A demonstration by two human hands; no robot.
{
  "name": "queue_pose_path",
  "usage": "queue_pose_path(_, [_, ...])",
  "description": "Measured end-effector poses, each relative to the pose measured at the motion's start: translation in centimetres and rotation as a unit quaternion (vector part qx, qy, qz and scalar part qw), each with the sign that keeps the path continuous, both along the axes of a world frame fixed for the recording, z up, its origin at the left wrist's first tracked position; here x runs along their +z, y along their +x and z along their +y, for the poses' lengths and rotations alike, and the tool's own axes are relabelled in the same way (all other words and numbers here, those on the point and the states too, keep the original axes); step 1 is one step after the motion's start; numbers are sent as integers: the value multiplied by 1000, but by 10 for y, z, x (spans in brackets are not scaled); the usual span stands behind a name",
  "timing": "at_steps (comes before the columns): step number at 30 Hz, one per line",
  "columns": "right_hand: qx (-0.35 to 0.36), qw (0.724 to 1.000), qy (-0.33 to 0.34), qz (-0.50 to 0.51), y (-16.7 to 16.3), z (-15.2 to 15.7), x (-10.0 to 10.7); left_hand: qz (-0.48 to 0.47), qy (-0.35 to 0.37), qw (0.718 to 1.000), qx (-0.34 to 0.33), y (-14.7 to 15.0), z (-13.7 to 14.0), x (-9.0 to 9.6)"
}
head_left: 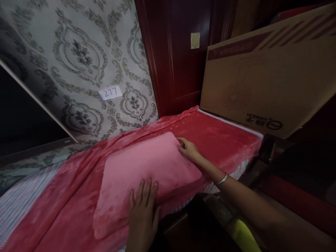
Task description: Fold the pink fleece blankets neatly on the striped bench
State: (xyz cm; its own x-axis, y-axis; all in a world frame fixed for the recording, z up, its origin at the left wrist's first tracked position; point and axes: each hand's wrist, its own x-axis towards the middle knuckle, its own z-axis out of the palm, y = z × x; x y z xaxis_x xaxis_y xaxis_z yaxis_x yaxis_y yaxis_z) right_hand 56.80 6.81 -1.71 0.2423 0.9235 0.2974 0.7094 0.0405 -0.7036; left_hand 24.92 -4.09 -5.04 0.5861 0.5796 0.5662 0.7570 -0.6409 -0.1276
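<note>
A pink plush pillow (147,161) lies flat on a red fleece blanket (220,140). Spread over the pillow's near side, my left hand (144,213) rests flat with its fingers apart. At the far right edge of the pillow, my right hand (189,149) has its fingers curled and pinched on the edge cloth; part of the fingertips is hidden. A silver bracelet (222,179) circles the right wrist.
Striped bedding (31,196) shows under the blanket at left. A large cardboard box (262,73) leans at the right end, by a dark red wooden panel (181,63). Patterned wallpaper (81,56) carries a paper label marked 277 (110,92). Something yellow-green (245,235) is low at right.
</note>
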Motion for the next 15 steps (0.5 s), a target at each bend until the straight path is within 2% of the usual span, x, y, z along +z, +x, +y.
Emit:
queue_pose_path(8, [-20, 998, -53, -17, -8, 58, 34, 14, 10, 1000, 8, -1, 0, -1])
queue_pose_path(15, [-46, 994, -98, -12, -15, 112, 42, 18, 14, 1000, -1, -1, -4, 6])
